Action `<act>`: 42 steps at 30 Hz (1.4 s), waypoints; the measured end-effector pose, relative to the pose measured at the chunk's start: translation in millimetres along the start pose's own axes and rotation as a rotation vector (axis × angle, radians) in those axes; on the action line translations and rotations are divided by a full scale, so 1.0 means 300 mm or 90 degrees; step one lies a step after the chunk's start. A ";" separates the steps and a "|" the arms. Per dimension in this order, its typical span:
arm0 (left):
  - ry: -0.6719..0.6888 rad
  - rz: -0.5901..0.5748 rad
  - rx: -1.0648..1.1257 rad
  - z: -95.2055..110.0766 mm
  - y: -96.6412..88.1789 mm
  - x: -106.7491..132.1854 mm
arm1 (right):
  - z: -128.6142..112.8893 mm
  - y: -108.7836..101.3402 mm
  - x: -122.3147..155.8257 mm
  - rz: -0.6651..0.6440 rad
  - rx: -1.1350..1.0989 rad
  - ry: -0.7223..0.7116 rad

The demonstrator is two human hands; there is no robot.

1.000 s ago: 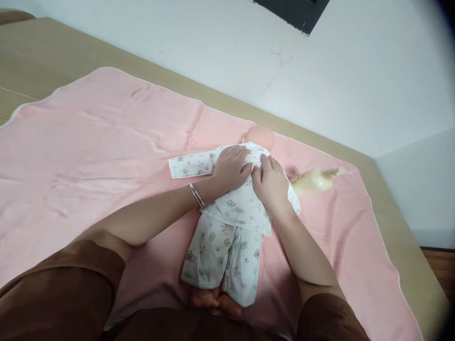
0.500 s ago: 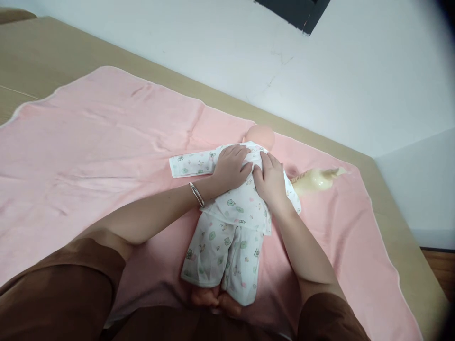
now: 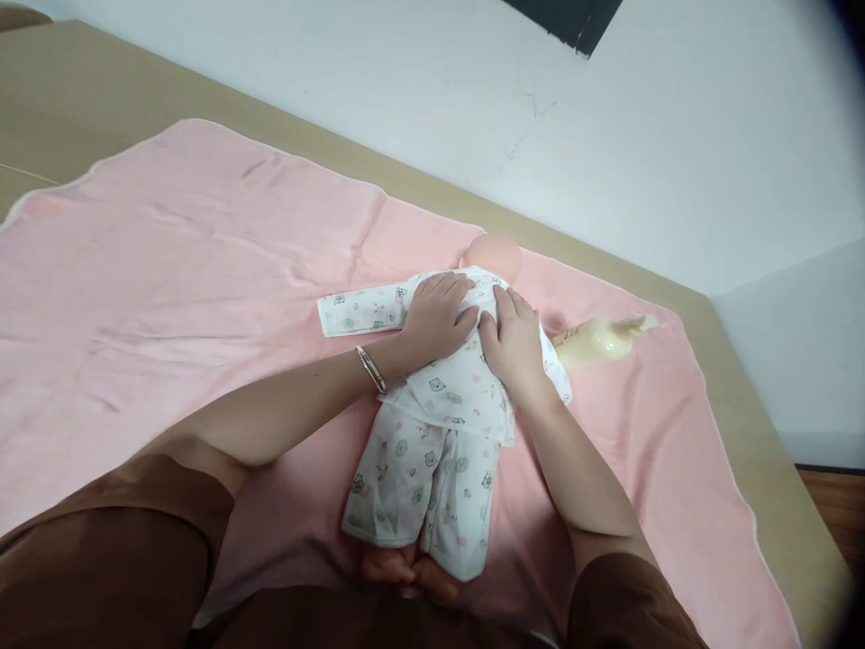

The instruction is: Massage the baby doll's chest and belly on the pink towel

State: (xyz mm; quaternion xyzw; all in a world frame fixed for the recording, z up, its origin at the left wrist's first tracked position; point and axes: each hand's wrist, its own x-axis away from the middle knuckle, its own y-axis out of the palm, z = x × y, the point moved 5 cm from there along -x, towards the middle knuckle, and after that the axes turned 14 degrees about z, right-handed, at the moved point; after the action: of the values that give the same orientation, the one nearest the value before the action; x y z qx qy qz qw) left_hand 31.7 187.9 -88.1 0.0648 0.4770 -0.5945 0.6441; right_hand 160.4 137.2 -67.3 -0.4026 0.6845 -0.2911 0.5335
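Observation:
A baby doll (image 3: 493, 255) lies on a pink blanket (image 3: 216, 216), its bald head pointing away from me and its feet close to my body. It wears a white patterned top (image 3: 446, 388) and matching trousers (image 3: 392, 469). My left hand (image 3: 438, 315), with a silver bangle at the wrist, rests flat on the left side of the doll's upper body, fingers stretched out. On the right side of the upper body lies my right hand (image 3: 514, 338), its thumb apart from the fingers. Both hands touch the cloth, and neither grips anything.
Right of the doll, a baby bottle (image 3: 595, 342) with pale yellow contents lies on its side on the blanket. The blanket covers much of a wooden table (image 3: 284, 144). A white wall (image 3: 405, 99) with a dark panel (image 3: 574, 22) rises behind the table.
The view has shifted very slightly. Both hands stay in the same place on the doll, and the doll and bottle have not visibly moved.

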 end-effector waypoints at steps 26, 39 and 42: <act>0.003 -0.043 -0.049 0.003 0.006 -0.001 | 0.020 0.025 -0.010 -0.023 -0.004 -0.020; -0.001 0.000 -0.058 0.021 -0.020 0.007 | -0.045 -0.019 0.038 -0.036 0.068 -0.006; -0.023 -0.051 -0.056 0.010 -0.001 0.002 | -0.008 0.004 0.006 -0.063 0.027 0.009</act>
State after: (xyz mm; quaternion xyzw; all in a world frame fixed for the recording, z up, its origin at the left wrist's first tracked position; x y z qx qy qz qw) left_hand 33.0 185.4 -86.8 0.0068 0.4934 -0.5991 0.6305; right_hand 157.6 136.3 -68.6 -0.4224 0.6611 -0.3341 0.5224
